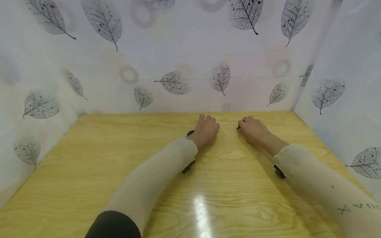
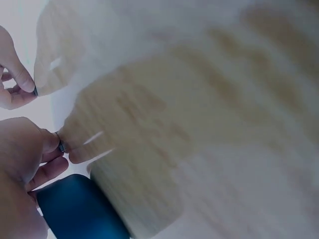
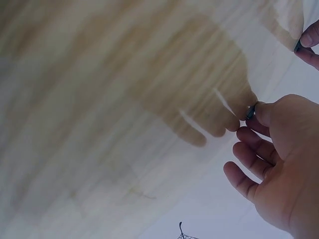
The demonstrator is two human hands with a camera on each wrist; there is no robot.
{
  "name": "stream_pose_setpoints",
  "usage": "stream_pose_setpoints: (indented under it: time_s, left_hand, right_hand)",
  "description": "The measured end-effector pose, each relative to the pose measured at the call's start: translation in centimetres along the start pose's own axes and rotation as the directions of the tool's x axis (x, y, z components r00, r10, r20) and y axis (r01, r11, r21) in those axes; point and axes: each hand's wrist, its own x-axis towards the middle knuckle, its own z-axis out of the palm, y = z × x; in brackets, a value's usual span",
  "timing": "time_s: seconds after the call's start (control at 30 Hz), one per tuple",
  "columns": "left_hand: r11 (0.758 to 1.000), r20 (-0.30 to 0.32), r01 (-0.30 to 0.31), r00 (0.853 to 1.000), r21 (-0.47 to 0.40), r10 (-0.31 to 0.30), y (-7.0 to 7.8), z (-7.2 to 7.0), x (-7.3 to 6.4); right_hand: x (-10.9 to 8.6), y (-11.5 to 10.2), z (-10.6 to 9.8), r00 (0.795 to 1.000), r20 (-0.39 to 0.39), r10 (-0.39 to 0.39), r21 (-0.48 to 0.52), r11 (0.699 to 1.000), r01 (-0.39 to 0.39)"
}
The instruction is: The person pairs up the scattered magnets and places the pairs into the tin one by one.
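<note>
My left hand [image 1: 206, 130] is at the far part of the wooden table [image 1: 119, 158], with fingers curled down. Between its thumb and forefinger it pinches a small dark piece [image 2: 61, 146], too small to identify. Across a gap, my right hand [image 1: 253, 130] pinches another small dark piece [image 3: 250, 111] between thumb and forefinger. In the right wrist view its other fingers are loosely bent and hold nothing. The two pieces are apart, both close to the tabletop. From the head view, the hands hide most of each piece.
White cloth [image 1: 193, 49] printed with grey leaves hangs behind the table and along both sides. Dark wrist-worn gear [image 1: 189, 167] shows by the left sleeve, and similar gear [image 1: 279, 172] by the right one. Light glares on the near tabletop.
</note>
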Motion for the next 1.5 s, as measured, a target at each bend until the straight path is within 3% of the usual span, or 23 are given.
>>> stream_pose_setpoints:
  time_s: [0.53, 0.7, 1.03, 1.5]
  left_hand:
    - [0.998, 0.035, -0.002, 0.999, 0.062, 0.0, 0.2, -0.5, -1.3]
    - [0.999, 0.027, -0.014, 1.0, 0.039, 0.013, 0.0, -0.3, -1.6]
    - [0.999, 0.039, -0.021, 0.999, -0.026, 0.022, -0.5, -0.4, -2.3]
    - [0.998, 0.024, -0.051, 0.998, -0.021, 0.051, -0.7, -0.3, -2.7]
  right_hand:
    - [0.3, -1.4, -0.2, 0.999, -0.047, -0.023, 0.156, 0.987, 0.03]
    - [0.5, -2.0, -0.4, 0.999, -0.036, -0.013, 0.19, 0.982, 0.02]
    - [0.8, -3.6, -0.9, 0.995, -0.07, -0.075, 0.24, 0.967, 0.09]
    - [1.4, -4.9, -1.1, 0.988, -0.093, -0.124, 0.262, 0.954, 0.145]
